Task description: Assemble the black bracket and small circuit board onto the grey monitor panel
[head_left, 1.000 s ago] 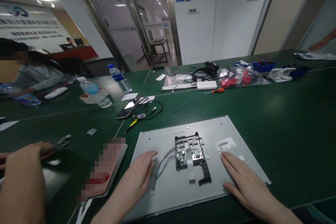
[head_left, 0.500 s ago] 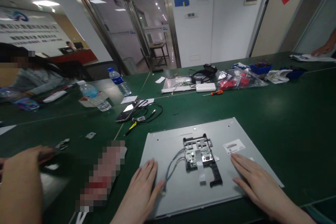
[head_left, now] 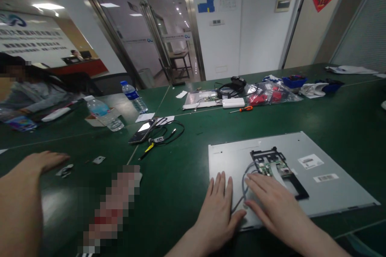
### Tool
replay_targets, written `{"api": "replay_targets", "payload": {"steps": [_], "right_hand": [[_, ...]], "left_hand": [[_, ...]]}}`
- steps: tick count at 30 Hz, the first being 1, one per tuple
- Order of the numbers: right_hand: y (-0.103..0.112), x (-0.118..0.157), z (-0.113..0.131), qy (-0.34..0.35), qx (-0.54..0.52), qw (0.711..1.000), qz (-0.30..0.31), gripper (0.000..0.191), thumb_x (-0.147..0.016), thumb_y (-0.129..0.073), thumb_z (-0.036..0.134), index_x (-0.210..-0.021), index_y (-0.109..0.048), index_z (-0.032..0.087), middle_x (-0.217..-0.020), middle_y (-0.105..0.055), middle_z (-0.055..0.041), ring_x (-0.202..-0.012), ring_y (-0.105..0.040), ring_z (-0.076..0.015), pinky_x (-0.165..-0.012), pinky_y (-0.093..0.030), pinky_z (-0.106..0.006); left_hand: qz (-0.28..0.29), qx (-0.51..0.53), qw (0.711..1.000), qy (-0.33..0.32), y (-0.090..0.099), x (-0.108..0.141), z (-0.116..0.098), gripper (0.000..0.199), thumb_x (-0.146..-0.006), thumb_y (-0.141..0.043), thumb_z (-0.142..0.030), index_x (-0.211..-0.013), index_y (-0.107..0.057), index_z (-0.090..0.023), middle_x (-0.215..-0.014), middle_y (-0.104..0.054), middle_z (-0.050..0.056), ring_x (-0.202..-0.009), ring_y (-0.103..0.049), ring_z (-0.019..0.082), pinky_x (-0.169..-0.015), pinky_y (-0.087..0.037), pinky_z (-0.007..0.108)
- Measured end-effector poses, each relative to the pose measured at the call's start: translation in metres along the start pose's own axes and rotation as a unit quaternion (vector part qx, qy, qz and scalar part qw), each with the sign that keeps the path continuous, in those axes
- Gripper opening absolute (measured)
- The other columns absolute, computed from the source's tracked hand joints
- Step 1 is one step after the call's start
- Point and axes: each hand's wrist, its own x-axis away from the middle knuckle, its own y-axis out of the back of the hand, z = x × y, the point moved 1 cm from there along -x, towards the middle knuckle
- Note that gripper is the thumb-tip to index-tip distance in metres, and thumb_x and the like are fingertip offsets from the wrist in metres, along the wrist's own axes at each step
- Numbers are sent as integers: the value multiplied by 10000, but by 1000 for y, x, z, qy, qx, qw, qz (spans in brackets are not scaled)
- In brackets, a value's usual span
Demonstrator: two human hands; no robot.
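A flat silver display panel (head_left: 229, 156) lies back side up on the green table. On it sit a black bracket (head_left: 297, 186) with a green circuit board (head_left: 282, 165) and a white ribbon cable. A thin grey cable (head_left: 243, 180) runs from the board toward the panel's near left. My left hand (head_left: 218, 209) rests flat on the panel's left part, fingers stretched. Beside it, my right hand (head_left: 274, 204) lies over the panel with extended fingers, next to the grey cable and partly covering the board. Whether its fingertips touch the cable I cannot tell.
At the left, another person's hand (head_left: 45, 162) is near small metal parts (head_left: 64, 170). A blurred-out phone-like object (head_left: 114, 200) lies left of the panel. Behind are a phone (head_left: 143, 131) with cables, water bottles (head_left: 105, 114), and an orange screwdriver (head_left: 245, 109).
The panel has slid to the right across the table. My left hand has gone right with it, and my right hand has moved from its right side to near the cable and board.
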Motion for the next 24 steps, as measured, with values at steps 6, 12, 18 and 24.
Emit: {"api": "replay_targets", "payload": {"steps": [6,12,18,24], "right_hand": [[-34,-54,12,-79,20,992,91,456,-991,-507,419,-1215,-676,60,-1284,-663,-247,-1222,-626,-364,-1025,-514,-496],[-39,-47,-34,-184,63,977,82,607,-971,-488,536,-1216,-644,3,-1273,-629,-328,-1247,-593,-424,-995,-500,-540],[-32,-2,-116,-198,225,951,77,341,-980,-401,260,-1152,-636,82,-1223,-667,-263,-1100,-671,-363,-899,-546,-468],[-9,45,-205,-213,300,926,90,377,-905,-366,101,-1201,-598,77,-1175,-664,-247,-1031,-688,-337,-820,-540,-419]], "left_hand": [[29,121,974,-189,-9,-36,-33,638,-912,-552,-285,-1522,-379,-221,-1549,-455,94,-1407,-440,339,-1185,-349,494],[14,167,961,-221,16,-20,-29,681,-917,-622,-339,-1530,-358,-206,-1597,-372,106,-1487,-314,328,-1247,-214,538],[9,125,986,-109,27,32,-1,546,-964,-601,-359,-1483,-446,-290,-1573,-423,58,-1481,-330,325,-1222,-282,589],[-9,91,996,-6,17,77,35,512,-1028,-495,-425,-1522,-373,-372,-1612,-353,22,-1492,-297,353,-1166,-336,664]]}}
